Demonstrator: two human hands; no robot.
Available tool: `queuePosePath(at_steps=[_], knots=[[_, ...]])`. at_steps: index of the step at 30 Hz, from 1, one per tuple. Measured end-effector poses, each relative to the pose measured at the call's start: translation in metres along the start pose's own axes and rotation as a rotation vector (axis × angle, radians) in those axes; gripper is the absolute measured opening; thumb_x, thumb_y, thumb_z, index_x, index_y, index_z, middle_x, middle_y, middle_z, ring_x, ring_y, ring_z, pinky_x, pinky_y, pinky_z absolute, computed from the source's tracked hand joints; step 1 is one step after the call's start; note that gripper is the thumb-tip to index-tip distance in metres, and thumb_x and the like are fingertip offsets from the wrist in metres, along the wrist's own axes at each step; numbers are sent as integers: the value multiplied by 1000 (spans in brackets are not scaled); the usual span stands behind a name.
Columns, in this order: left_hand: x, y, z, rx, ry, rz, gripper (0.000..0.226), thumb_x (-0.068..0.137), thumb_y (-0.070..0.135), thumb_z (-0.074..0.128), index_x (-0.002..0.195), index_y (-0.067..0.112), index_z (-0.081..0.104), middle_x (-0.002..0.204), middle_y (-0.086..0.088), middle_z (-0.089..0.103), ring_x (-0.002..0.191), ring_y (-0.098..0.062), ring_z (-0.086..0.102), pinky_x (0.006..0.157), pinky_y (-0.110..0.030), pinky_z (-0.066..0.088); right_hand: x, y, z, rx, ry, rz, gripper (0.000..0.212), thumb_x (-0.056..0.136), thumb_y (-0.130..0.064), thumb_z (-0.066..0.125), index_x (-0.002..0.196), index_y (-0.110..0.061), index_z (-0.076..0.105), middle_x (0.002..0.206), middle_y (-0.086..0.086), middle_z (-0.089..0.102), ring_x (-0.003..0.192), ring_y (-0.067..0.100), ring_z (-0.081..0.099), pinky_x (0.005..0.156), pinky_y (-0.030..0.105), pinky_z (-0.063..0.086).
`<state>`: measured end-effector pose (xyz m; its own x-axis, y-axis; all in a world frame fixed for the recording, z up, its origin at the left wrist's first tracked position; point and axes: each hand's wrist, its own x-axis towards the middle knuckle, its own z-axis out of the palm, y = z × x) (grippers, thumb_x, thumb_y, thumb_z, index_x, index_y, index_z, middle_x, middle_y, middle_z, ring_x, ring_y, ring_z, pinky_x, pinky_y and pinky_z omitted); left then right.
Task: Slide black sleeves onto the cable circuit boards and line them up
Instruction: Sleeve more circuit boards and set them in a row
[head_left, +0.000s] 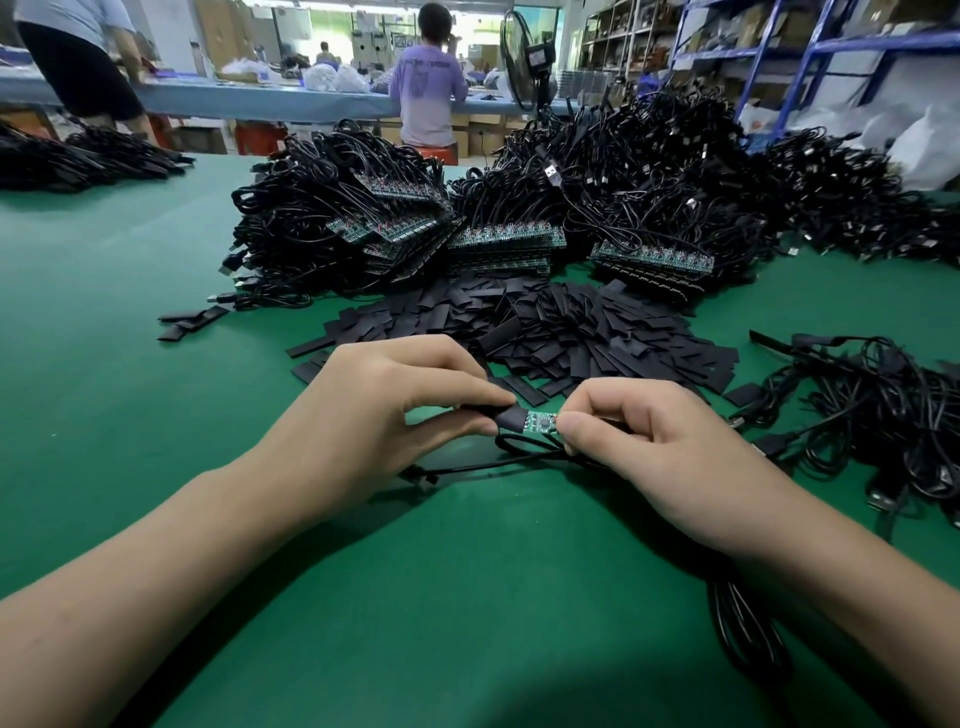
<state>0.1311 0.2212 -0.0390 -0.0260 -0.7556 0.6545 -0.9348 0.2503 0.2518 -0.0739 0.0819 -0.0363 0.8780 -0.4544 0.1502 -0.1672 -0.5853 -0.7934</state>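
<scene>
**A:** What does the left hand (384, 415) hold?

**B:** Its thumb and forefinger pinch a short, flat black sleeve (511, 420) of soft tubing. The other fingers are curled above it.

**A:** And the right hand (639, 447)?

**B:** It pinches the far end of a small green circuit board (543, 421), thumb in front and fingers folded behind. The board lies level between the two pinches. Its nine o'clock end is inside the sleeve and its three o'clock end is under the right thumb. The middle stretch shows bare green.

**A:** Where does the lead go?

**B:** A thin black cable (498, 457) loops at six o'clock of the board, just under both hands, and lies on the green table mat (156, 364).

**A:** What is farther out?

**B:** At twelve o'clock, near the knuckles, lies a loose heap of flat black sleeves (545, 327). Beyond it, also at twelve, stacks of green circuit boards (498, 239) sit under piled black leads. At three o'clock, well apart from the right hand, is a tangle of black cables (883, 415).
</scene>
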Motion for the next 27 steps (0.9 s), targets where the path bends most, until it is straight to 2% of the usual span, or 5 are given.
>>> queuePosePath(at_steps=[5, 12, 19, 24, 27], knots=[[-1, 1, 1, 2, 6, 12, 21, 88, 25, 78, 108, 19, 80, 99, 8, 71, 86, -7, 67, 77, -27, 54, 1, 0, -1, 37, -13, 12, 26, 104, -30, 57, 80, -22, 63, 54, -17, 45, 52, 1, 33, 51, 17, 26], [-1, 10, 4, -51, -4, 8, 22, 87, 29, 79, 104, 16, 80, 92, 7, 68, 79, -2, 62, 75, -24, 53, -2, -5, 6, -40, -4, -7, 23, 101, -34, 59, 81, -23, 65, 59, -14, 46, 52, 2, 31, 53, 23, 24], [0, 9, 5, -1, 5, 65, 22, 85, 28, 82, 103, 16, 81, 93, 5, 70, 81, -8, 66, 75, -26, 54, -2, -5, 8, -9, 25, -1, 21, 100, -31, 61, 81, -26, 68, 67, -13, 59, 61, 2, 44, 63, 29, 34], [1, 10, 5, 9, 47, 59, 21, 85, 27, 84, 104, 18, 81, 94, 7, 72, 83, -6, 68, 74, -27, 55, -1, -3, 8, 69, 19, -19, 25, 103, -24, 59, 80, -23, 68, 59, -22, 57, 55, -6, 47, 57, 10, 33], [0, 15, 5, -78, 72, -16, 19, 86, 28, 81, 101, 18, 81, 92, 7, 73, 81, -6, 68, 75, -27, 55, 0, -2, 8, 90, 11, -33, 24, 103, -23, 59, 82, -20, 69, 57, -23, 55, 52, -6, 47, 55, 8, 33]])
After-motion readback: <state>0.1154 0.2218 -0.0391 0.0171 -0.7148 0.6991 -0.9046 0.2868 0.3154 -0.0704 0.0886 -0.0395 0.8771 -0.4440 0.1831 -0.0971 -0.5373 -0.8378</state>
